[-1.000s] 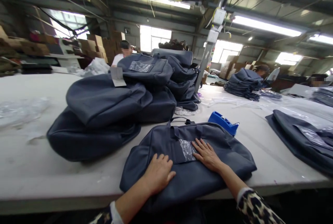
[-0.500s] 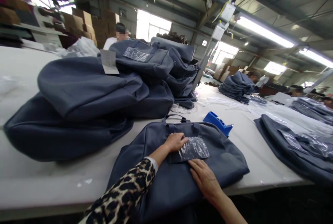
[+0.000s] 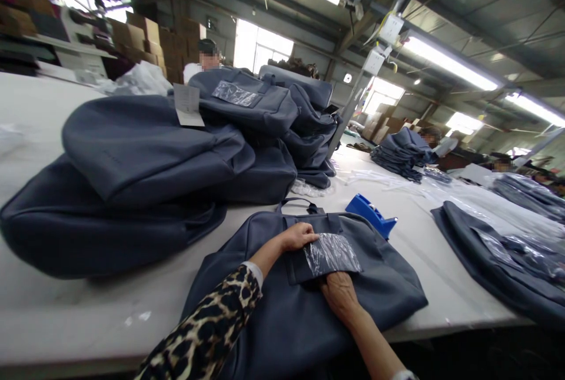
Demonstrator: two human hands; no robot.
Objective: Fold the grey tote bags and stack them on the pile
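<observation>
A dark blue bag (image 3: 273, 303) lies on the table in front of me, its handles at the far side. On its upper face is a dark panel covered in shiny clear plastic (image 3: 333, 253). My left hand (image 3: 299, 236) is closed at the panel's upper left corner, thumb and fingers pinching its edge. My right hand (image 3: 339, 295) is at the panel's lower edge, with its fingers tucked underneath and hidden. A blue tape dispenser (image 3: 373, 215) stands just beyond the bag's far right side.
Several dark blue bags (image 3: 154, 156) are heaped at the left, with a paper tag (image 3: 189, 105) on one. Another bag (image 3: 494, 262) lies at the right on the white table (image 3: 88, 321). A metal post (image 3: 353, 103) rises behind. A person (image 3: 207, 56) is beyond the heap.
My right hand has slid its fingers from the panel's lower edge to beneath it, and that edge has lifted. My left hand stays at the upper left corner.
</observation>
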